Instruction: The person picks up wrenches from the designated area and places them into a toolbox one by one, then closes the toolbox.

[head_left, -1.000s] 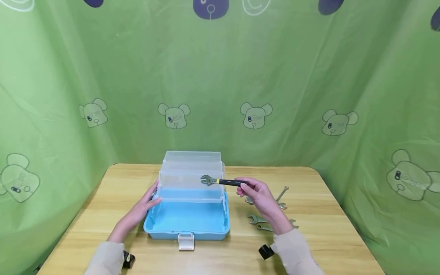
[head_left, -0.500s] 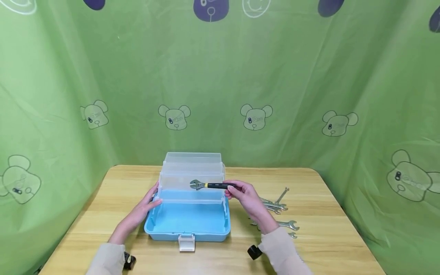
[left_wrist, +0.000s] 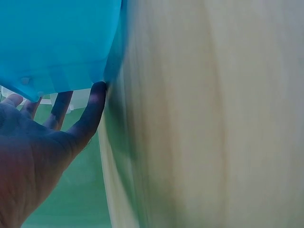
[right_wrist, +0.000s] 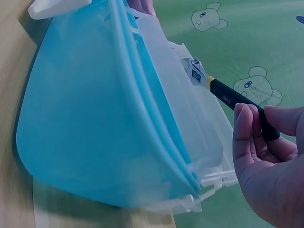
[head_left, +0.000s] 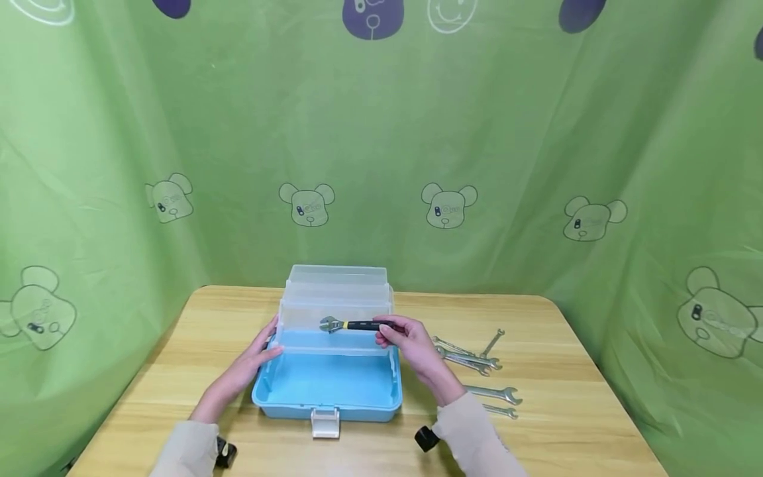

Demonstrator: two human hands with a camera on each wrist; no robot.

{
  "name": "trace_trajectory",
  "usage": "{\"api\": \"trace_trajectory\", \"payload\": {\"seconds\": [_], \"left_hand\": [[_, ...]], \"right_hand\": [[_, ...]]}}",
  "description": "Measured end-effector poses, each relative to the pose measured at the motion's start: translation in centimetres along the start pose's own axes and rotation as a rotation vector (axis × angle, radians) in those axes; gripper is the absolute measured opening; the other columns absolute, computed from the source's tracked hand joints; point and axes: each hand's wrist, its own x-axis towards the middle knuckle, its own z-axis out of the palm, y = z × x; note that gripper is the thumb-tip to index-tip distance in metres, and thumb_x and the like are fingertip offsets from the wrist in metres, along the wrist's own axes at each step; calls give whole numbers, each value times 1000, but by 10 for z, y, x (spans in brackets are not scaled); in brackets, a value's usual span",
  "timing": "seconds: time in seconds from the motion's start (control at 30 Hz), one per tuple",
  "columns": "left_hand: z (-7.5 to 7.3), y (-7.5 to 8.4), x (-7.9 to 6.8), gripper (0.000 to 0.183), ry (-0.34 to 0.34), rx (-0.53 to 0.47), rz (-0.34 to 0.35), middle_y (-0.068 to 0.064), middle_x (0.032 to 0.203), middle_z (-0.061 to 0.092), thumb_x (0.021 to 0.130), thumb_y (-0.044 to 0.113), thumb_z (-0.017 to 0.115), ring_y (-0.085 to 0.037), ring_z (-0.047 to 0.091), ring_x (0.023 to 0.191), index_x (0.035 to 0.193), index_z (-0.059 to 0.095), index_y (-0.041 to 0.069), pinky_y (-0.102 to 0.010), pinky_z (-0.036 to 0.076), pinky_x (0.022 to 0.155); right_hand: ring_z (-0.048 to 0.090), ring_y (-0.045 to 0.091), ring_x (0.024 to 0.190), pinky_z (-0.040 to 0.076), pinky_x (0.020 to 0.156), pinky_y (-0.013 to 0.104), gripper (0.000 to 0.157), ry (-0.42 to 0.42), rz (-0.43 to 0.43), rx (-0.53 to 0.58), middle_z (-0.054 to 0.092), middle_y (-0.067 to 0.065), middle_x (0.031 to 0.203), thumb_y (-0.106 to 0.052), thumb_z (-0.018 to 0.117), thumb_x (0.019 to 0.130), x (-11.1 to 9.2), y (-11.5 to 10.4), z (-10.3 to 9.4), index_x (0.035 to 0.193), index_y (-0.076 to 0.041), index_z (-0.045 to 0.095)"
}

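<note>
My right hand (head_left: 408,341) pinches the black handle of an adjustable wrench (head_left: 357,325) between thumb and fingers. The wrench lies level over the blue toolbox (head_left: 326,413), its metal head pointing left. In the right wrist view, the wrench (right_wrist: 232,95) shows a yellow band below its head. The toolbox stands with its translucent trays (head_left: 334,311) unfolded upward at the back, and its blue bottom is bare. My left hand (head_left: 244,368) rests against the box's left side, thumb at the rim. Its fairly straight, spread fingers (left_wrist: 90,114) touch the blue wall in the left wrist view.
Several silver wrenches (head_left: 495,392) lie on the wooden table (head_left: 560,358) to the right of the box, partly behind my right forearm. A white latch (head_left: 325,424) hangs at the box's front. A green curtain (head_left: 381,132) surrounds the table.
My right hand has moved left with the adjustable wrench, from beside the box to over it. More of the wrenches on the table show now. The left hand stays on the box.
</note>
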Motion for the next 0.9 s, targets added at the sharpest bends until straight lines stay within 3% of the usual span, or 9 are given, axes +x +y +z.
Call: {"api": "trace_trajectory", "payload": {"seconds": [0.3,0.9], "left_hand": [[-1,0,1,79,3,4,-22,-20,174,0,107,44,51,-48,-2,159,168,3,30,-72,0,123],[-1,0,2,79,-2,-14,-29,-18,175,0,107,44,52,-47,-3,159,168,4,32,-72,0,123]], "right_hand": [[68,10,88,60,82,21,34,0,-2,0,71,28,110,-4,58,104,7,2,14,135,9,62],[70,14,86,62,81,27,31,62,12,-117,74,20,103,-7,59,105,14,1,30,133,2,66]]}}
